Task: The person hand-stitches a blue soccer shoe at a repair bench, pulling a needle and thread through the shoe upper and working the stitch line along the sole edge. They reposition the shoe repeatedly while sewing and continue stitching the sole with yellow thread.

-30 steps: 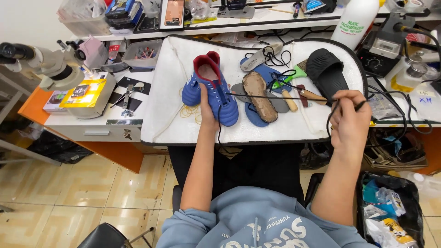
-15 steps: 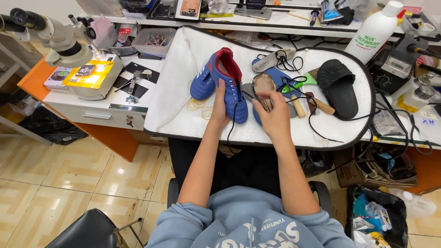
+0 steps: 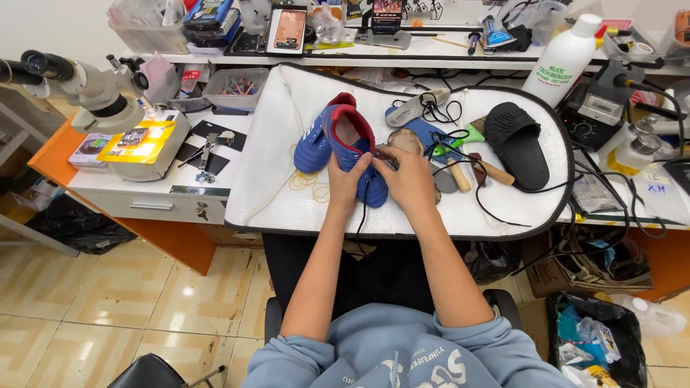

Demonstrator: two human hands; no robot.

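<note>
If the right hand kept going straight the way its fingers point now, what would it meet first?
The right hand points up-left across the mat; it would probably first meet the red-lined collar of the blue shoe that it already touches beside the left hand. Depth is uncertain.

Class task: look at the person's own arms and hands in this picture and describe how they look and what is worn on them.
Both forearms are bare. The light blue sweatshirt sleeves are pushed up to about the elbows, and the chest carries white lettering. The left hand and right hand wear no gloves; no watch, ring or bracelet shows.
</note>
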